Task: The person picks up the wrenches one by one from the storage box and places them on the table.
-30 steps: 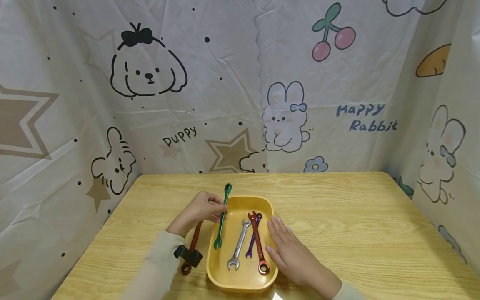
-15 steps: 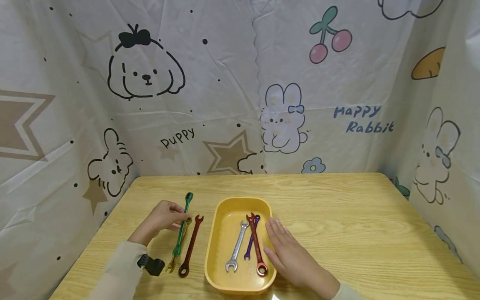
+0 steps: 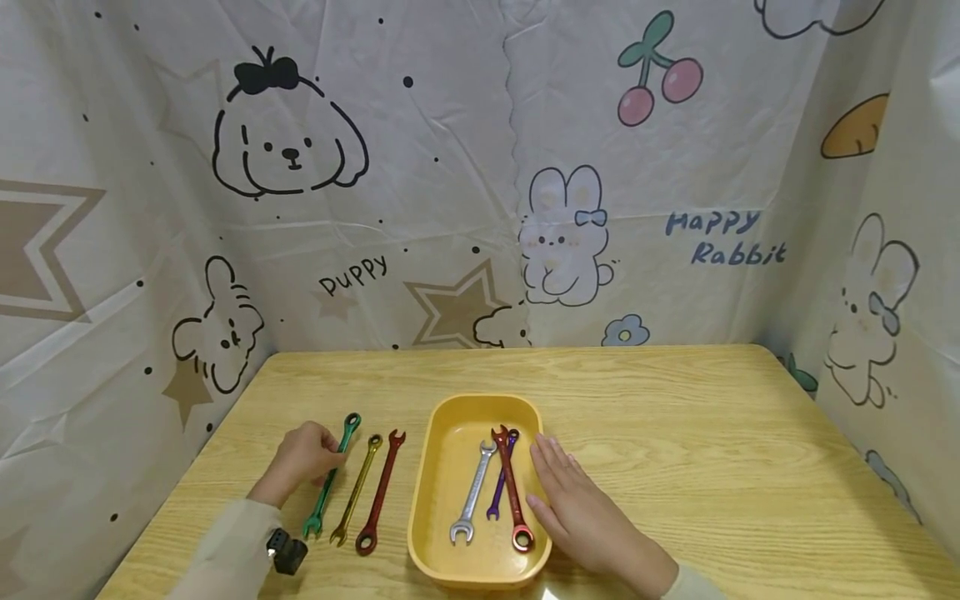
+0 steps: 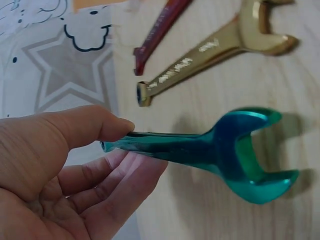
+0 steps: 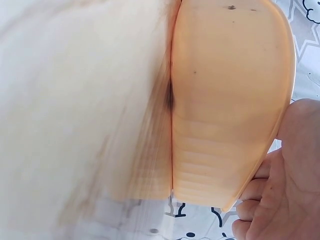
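Note:
My left hand (image 3: 300,457) pinches a green combination wrench (image 3: 324,498) between thumb and fingers, left of the yellow tray (image 3: 418,500). The left wrist view shows the green wrench (image 4: 187,147) with its open-end jaw toward the lower right and a shadow beneath. Beside it on the table lie a gold wrench (image 3: 357,490) and a red wrench (image 3: 382,496). Inside the tray are a silver wrench (image 3: 474,492), a purple wrench (image 3: 499,487) and another red wrench (image 3: 514,487). My right hand (image 3: 592,521) touches the tray's right side with fingers straight.
The wood-grain table (image 3: 697,442) reaches back to a patterned curtain (image 3: 450,167), which also encloses both sides. A small black device (image 3: 287,552) is strapped on the left wrist. The right wrist view shows the tray's outer wall (image 5: 230,100).
My left hand has carried the green wrench from over the tray's left rim leftward, past the red and gold wrenches, and lowered it beside them. My right hand has stayed at the tray.

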Available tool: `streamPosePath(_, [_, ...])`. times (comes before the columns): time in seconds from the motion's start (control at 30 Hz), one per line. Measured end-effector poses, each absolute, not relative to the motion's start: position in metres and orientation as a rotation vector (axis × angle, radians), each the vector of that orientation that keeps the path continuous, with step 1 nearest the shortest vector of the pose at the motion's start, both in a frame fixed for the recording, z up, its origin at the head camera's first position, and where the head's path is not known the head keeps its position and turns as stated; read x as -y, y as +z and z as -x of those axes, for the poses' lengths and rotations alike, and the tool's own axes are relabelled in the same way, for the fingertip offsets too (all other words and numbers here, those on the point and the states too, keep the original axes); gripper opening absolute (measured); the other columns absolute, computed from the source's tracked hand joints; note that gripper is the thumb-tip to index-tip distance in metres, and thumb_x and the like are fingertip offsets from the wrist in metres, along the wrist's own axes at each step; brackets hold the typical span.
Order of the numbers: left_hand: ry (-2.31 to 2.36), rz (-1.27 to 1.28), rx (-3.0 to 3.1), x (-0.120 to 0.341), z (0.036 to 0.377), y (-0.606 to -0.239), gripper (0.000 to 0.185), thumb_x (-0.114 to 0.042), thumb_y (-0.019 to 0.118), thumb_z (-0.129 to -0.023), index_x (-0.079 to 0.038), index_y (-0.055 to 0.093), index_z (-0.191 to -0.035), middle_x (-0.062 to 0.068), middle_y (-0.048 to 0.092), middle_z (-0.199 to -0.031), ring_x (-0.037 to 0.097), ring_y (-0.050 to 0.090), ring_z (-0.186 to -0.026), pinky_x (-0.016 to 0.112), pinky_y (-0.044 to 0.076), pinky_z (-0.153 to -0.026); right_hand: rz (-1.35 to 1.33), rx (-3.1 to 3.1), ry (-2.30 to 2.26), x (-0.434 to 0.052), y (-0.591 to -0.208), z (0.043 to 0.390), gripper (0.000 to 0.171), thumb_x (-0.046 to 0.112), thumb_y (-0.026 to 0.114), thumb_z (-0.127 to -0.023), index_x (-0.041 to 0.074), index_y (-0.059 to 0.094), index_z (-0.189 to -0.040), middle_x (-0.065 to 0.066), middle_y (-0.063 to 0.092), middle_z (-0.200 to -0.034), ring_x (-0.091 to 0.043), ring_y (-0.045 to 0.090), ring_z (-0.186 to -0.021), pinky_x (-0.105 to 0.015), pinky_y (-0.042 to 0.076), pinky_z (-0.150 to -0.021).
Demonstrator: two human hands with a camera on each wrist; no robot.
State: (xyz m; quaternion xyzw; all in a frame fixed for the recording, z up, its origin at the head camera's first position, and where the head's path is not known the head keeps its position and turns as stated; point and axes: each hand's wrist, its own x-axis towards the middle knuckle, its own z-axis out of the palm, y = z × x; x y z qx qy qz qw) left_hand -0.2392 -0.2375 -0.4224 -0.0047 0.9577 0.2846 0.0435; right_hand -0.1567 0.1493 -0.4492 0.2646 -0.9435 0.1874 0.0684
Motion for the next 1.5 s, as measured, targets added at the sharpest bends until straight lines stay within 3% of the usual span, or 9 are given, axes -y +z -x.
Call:
streamPosePath(0.2, [0.854, 0.016, -2.933, 0.237, 0.238, -0.430, 0.021, -0.005, 0.070, -0.078, -0.007, 0.056, -0.061, 0.000, 0.050, -0.046, 0.016, 0.055, -0.042, 0.029, 0.046, -0.046, -0.796, 2.861, 0.562, -0.149, -0.448, 0.156, 0.061, 0.032, 0.041, -0.103, -0.003, 0.023, -0.149, -0.018, 0.017, -0.156, -0.033, 0.015, -0.144, -0.049, 0.021, -0.113])
streamPosePath(0.43, [0.829, -0.006, -2.959, 0.233, 0.239, -0.434, 0.040, -0.001, 0.066, -0.075, -0.015, 0.040, -0.048, -0.006, 0.032, -0.041, 0.009, 0.038, -0.037, 0.023, 0.035, -0.042, -0.802, 2.859, 0.569, -0.149, -0.447, 0.156, 0.061, 0.032, 0.041, -0.103, -0.004, 0.023, -0.148, -0.019, 0.017, -0.156, -0.032, 0.014, -0.144, -0.050, 0.021, -0.113])
streamPosePath(0.83, [0.750, -0.058, -2.997, 0.232, 0.243, -0.441, 0.045, -0.002, 0.069, -0.076, -0.016, 0.038, -0.046, -0.008, 0.030, -0.040, 0.007, 0.037, -0.034, 0.020, 0.031, -0.040, -0.798, 2.868, 0.571, -0.150, -0.450, 0.158, 0.061, 0.032, 0.042, -0.103, -0.003, 0.023, -0.149, -0.019, 0.016, -0.156, -0.033, 0.016, -0.145, -0.049, 0.020, -0.114])
streamPosePath(1.5, [0.779, -0.053, -2.989, 0.231, 0.240, -0.442, 0.047, -0.001, 0.070, -0.077, -0.016, 0.038, -0.046, -0.008, 0.029, -0.039, 0.007, 0.036, -0.033, 0.022, 0.034, -0.041, -0.789, 2.861, 0.567, -0.149, -0.451, 0.158, 0.061, 0.034, 0.040, -0.103, -0.003, 0.024, -0.149, -0.018, 0.017, -0.156, -0.033, 0.017, -0.144, -0.049, 0.021, -0.114])
